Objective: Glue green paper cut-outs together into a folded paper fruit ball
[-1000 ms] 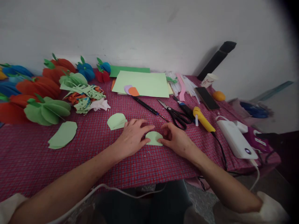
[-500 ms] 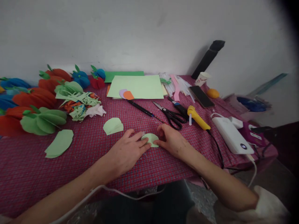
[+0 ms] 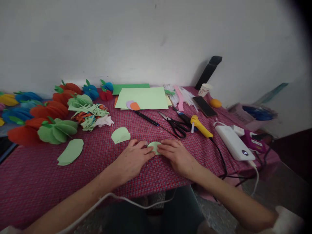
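Note:
A small light green paper cutout lies on the red checked tablecloth near the front edge. My left hand rests flat to its left, fingertips pressing on the paper's left side. My right hand lies on its right side, fingers stretched over the paper's edge. Both hands press the piece down; most of it is covered. Another folded green cutout lies just behind my left hand, and a stack of green cutouts lies further left.
Paper fruit shapes in orange, green and blue crowd the left with paper scraps. Green sheets, a pen, scissors, a yellow glue gun, a white power bank, a phone and a cup lie behind and right.
My right hand's fingers have slid leftward over the green cutout, covering more of it. My left hand stays pressed on its left side. The head camera tilted up a little.

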`<state>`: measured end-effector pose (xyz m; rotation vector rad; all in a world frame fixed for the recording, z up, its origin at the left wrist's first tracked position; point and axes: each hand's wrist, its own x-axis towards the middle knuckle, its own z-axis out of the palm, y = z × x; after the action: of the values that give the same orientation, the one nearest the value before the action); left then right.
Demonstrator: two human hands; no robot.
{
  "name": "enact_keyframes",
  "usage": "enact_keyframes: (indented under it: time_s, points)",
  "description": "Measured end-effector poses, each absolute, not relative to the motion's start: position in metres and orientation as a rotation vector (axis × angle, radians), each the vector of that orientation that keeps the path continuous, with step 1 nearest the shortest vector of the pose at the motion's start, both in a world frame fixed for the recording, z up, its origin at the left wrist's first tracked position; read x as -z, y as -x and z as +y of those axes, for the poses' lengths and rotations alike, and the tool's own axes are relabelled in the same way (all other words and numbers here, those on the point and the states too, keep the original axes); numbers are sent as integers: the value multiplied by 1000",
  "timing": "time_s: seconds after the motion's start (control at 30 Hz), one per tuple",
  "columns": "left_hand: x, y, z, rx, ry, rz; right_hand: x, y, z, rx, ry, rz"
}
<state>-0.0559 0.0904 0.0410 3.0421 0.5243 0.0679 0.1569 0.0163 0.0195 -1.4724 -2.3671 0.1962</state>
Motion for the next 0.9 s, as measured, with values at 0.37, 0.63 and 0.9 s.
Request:
enact_keyframes:
  time_s: [0.37, 0.63, 0.9]
  points:
    - [-32, 62, 88, -77, -3063, 578, -8, -167, 12, -217, 1481, -2528]
    - [-33, 64, 89, -26, -3090, 569, -34, -164, 20, -286, 1401, -2491]
    - [-41, 58, 87, -70, -3104, 529, -36, -155, 22, -229, 1416, -2566]
